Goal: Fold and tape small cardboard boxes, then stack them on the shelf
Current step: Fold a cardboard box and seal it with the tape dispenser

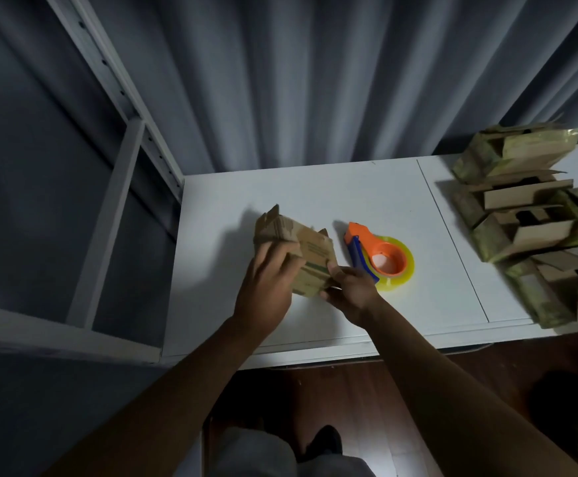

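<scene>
A home packing corner: white table [315,187], grey curtain [280,80], metal shelf frame [122,98], wooden floor [349,390].

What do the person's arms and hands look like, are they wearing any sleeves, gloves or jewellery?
Both forearms are bare up to the frame edge, with no sleeves showing. The left hand and right hand are ungloved. No watch, ring or wristband is visible, though the light is dim.
</scene>
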